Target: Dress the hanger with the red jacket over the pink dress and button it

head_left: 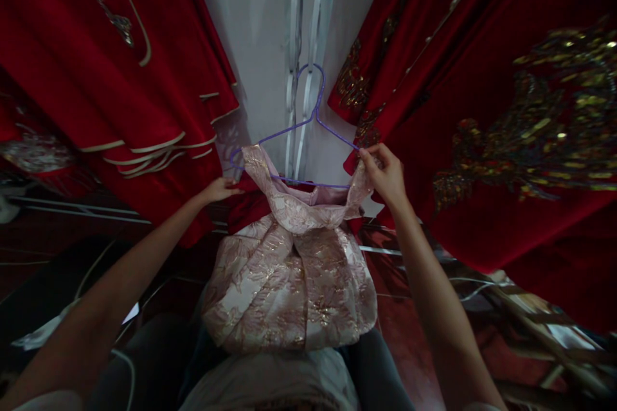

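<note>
A pale pink dress with gold and floral brocade hangs in front of me, its full skirt puffed out above my lap. Its shoulder straps are on a thin purple hanger, whose hook lies against the pale vertical strips behind. My right hand is closed in a pinch on the right strap at the hanger's end. Left of the other strap, my left hand reaches in with its fingers drawn together beside dark red cloth. Whatever is between those fingertips is too dim to make out.
Red garments with cream edging hang at the left. More red garments with gold sequin embroidery hang at the right. Pale vertical strips run down a grey surface between them. A wooden frame stands low at the right.
</note>
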The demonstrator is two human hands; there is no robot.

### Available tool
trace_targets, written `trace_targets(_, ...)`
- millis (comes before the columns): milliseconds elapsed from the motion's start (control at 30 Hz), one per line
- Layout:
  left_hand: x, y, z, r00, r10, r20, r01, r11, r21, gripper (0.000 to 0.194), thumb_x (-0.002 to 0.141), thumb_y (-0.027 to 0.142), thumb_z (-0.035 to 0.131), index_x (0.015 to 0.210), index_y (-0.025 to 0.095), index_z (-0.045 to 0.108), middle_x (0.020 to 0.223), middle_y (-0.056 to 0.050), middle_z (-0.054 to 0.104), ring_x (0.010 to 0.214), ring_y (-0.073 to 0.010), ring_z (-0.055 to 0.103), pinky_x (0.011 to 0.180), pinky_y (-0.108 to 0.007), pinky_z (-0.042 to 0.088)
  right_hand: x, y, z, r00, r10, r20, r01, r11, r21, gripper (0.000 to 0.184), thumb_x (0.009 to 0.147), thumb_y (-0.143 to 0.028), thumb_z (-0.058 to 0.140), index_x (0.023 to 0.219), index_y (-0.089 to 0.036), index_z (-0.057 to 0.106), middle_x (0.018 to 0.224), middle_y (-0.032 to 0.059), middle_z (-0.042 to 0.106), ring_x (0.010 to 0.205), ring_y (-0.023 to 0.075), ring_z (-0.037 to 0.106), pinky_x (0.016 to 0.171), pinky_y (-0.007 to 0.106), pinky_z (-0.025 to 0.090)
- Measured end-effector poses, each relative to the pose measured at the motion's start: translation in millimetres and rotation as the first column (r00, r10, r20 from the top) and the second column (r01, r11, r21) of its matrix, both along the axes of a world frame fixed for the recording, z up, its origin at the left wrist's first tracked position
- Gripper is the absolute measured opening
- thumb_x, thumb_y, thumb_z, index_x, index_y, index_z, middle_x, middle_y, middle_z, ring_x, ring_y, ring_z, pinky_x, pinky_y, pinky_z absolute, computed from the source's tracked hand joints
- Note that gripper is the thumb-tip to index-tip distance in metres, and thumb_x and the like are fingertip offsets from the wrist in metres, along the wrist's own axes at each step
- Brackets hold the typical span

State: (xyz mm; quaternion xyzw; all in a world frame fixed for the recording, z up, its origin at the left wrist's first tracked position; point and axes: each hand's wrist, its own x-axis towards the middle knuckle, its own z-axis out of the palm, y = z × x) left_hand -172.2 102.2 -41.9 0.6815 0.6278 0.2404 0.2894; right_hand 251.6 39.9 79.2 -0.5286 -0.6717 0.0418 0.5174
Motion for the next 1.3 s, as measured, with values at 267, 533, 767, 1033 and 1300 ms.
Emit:
trace_targets(267,14,11,107.8,0.851,0.167,0.498,-0.197,0.98,0.008,0.023,0.054,0.028,0.069,0.073,0.017,0.063,0.065,0.001,0.062,0.055,-0.0127,0.055,0.057,-0.026,0.045,-2,-8,7.9,1.0,0.016,0.0,-0.016,0.999,-0.041,0.039,0.083,-0.057,0.051,0.078,-0.019,0.059,0.067,-0.0008,0.058,0.059,0.0123,0.05,0.057,0.022,0.036)
trace_targets(533,112,-49,173.1,0.901,-0.211,0.38,0.042,0.913,0.406,0.021,0.066,0.031,0.066,0.074,0.016,0.056,0.067,0.002,0.058,0.063,-0.0124,0.055,0.06,-0.024,0.045,12,0,24.7,0.997,-0.045,0.061,0.051,0.995,-0.091,0.052,0.086,-0.061,0.042,0.057,-0.018,0.047,0.051,-0.0032,0.041,0.05,0.0096,0.039,0.05,0.024,0.028)
trace_targets(767,83,-22,155.8,0.884,-0.467,0.015,0.404,0.781,0.476,0.025,0.065,0.035,0.063,0.061,0.017,0.046,0.077,0.0,0.056,0.081,-0.0159,0.054,0.077,-0.028,0.042,0,50,57.6,0.78,0.626,-0.015,-0.289,0.338,-0.896,0.053,0.069,-0.067,0.061,0.074,-0.015,0.071,0.069,0.0061,0.068,0.06,0.0161,0.059,0.056,0.026,0.044)
trace_targets(1033,74,-18,129.2,0.898,-0.429,-0.094,0.424,0.792,0.44,0.019,0.071,0.031,0.056,0.063,0.018,0.044,0.076,0.002,0.047,0.077,-0.0139,0.049,0.075,-0.025,0.038,-66,84,37.4,0.52,0.829,-0.208,-0.345,-0.019,-0.938,0.047,0.07,-0.058,0.066,0.095,-0.019,0.073,0.113,0.0093,0.067,0.109,0.0189,0.059,0.083,0.026,0.05)
trace_targets(1300,75,-17,119.9,0.94,-0.314,-0.133,0.338,0.801,0.494,0.015,0.069,0.03,0.056,0.066,0.019,0.046,0.08,0.0,0.049,0.083,-0.0177,0.05,0.083,-0.029,0.038,-73,68,33.5,0.683,0.729,-0.049,-0.404,0.32,-0.857,0.034,0.062,-0.043,0.076,0.078,-0.014,0.069,0.069,0.0055,0.069,0.067,0.0175,0.062,0.064,0.031,0.05)
